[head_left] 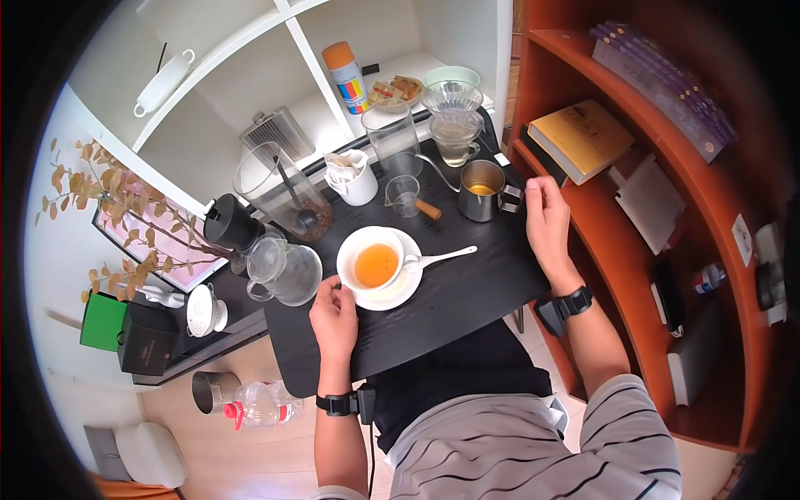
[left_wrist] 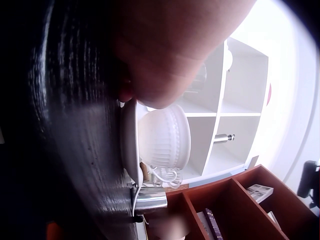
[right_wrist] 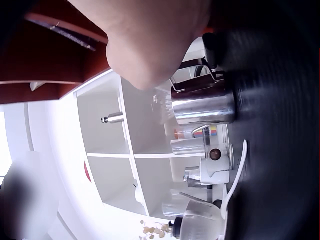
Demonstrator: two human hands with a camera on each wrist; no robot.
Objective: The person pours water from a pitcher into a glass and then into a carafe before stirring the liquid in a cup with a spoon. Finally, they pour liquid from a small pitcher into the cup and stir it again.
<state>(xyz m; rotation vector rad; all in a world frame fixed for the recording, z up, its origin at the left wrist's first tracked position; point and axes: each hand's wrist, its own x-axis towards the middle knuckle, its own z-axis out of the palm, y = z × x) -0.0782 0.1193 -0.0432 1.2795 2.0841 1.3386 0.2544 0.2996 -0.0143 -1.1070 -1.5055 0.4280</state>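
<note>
A white cup (head_left: 357,246) of orange-brown liquid stands on a white saucer (head_left: 392,302), with a white spoon (head_left: 450,255) lying across the saucer's right side. At the saucer's left edge my left hand (head_left: 335,323) pinches the rim; the left wrist view shows its fingertips against the saucer (left_wrist: 130,142), beside the cup (left_wrist: 165,137). My right hand (head_left: 550,229) is by the table's right edge, fingers loosely curled and holding nothing. Just left of it stands the steel kettle (head_left: 481,204), its handle apart from the hand; the kettle (right_wrist: 202,105) also shows in the right wrist view.
Behind the cup are a glass jug (head_left: 404,198) with a wooden handle, a white cup of packets (head_left: 358,185) and a tall glass (head_left: 392,142). A glass pitcher (head_left: 292,273) stands left, near a jar of beans (head_left: 308,218). A red-brown shelf (head_left: 608,250) rises at right.
</note>
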